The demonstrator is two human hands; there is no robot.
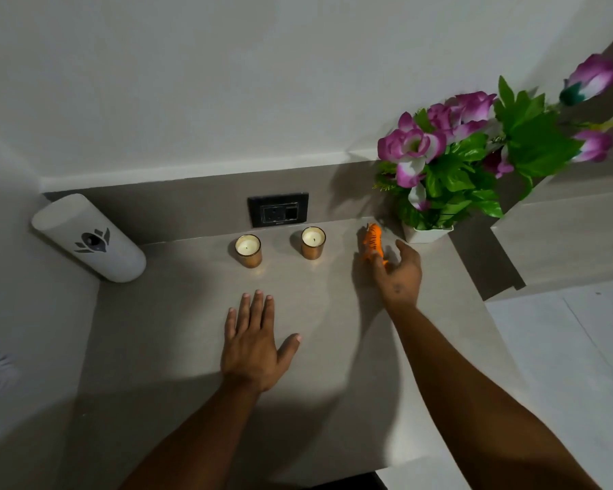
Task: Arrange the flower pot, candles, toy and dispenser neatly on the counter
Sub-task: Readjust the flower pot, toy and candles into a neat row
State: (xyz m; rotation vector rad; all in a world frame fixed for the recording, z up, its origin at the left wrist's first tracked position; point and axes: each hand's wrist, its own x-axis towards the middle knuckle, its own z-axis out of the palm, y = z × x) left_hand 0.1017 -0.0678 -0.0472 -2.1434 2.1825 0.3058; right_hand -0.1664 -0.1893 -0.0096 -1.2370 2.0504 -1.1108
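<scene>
Grey-beige stone forms the tabletop (177, 313) on which your four kinds of items stand in a rough row along the back edge. From your left: the white dispenser (89, 238) in the corner, two gold-glass candles (248, 251) (313, 242) side by side below the black wall socket (278, 213), the orange striped toy (372, 242), and the flower pot (427, 233) with its purple blooms at the right end. Your left hand (253, 344) lies flat on the bare surface, fingers spread, holding nothing. Your right hand (400, 274) reaches to the toy's near end, fingers loosely curled against it; whether they actually grip it cannot be told from this view. By judgement the arrangement is nearly complete: dispenser, candles and pot look settled, and only the toy, standing just beside the pot, seems left to square up with the row. The dispenser bears a dark lotus-like emblem with no legible wording. The socket shows small lettering on its lower edge, too fine to read. No other brand or label is visible.
</scene>
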